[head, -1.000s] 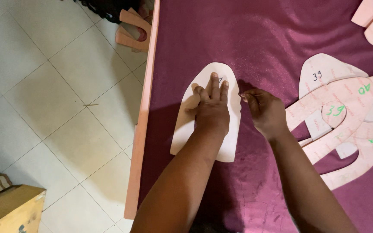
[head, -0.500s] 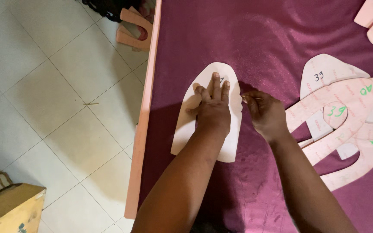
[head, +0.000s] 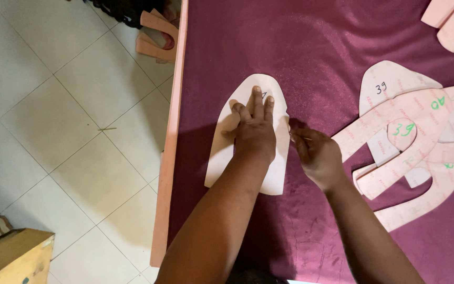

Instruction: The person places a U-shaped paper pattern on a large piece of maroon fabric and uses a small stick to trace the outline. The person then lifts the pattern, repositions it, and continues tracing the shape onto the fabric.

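cloth [head: 316, 47], maroon, covers the table across the frame's middle and right. stacked pink patterns [head: 421, 147] lie at right. white pattern [head: 248, 139] lies centre, pinned flat by the left hand [head: 255, 131], fingers spread. right hand [head: 319, 155] pinches a thin tool [head: 299, 137] at its right edge.

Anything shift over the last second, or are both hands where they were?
Almost nothing moved. The left hand still presses flat on the white paper pattern; the right hand stays at its right edge, pinching a thin tool. The pink pattern pieces lie unchanged.
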